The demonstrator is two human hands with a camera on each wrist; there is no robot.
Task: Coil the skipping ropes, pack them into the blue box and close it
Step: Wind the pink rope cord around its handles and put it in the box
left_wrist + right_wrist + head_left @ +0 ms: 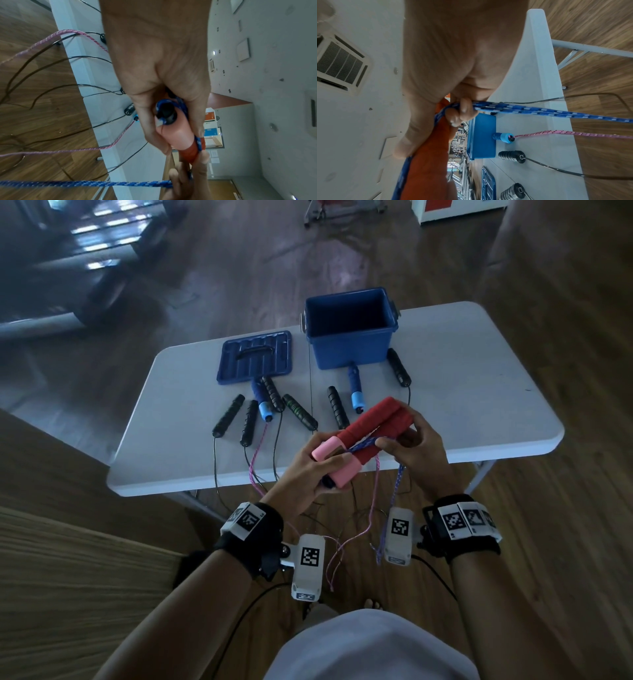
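My left hand (308,470) grips the pink ends of a pair of red skipping-rope handles (373,419) held side by side above the table's front edge. My right hand (411,443) holds the red part and pinches the blue braided rope (363,444) against the handles. That blue rope (85,184) hangs down in loops toward the floor. The open blue box (352,326) stands at the back of the white table (479,392), its lid (255,356) lying to its left. In the right wrist view my fingers (464,112) curl round the blue rope (539,112).
Several black handles (228,415) and blue handles (354,386) lie across the table in front of the box, their thin black cords and a pink braided rope (255,460) trailing over the front edge to the wooden floor.
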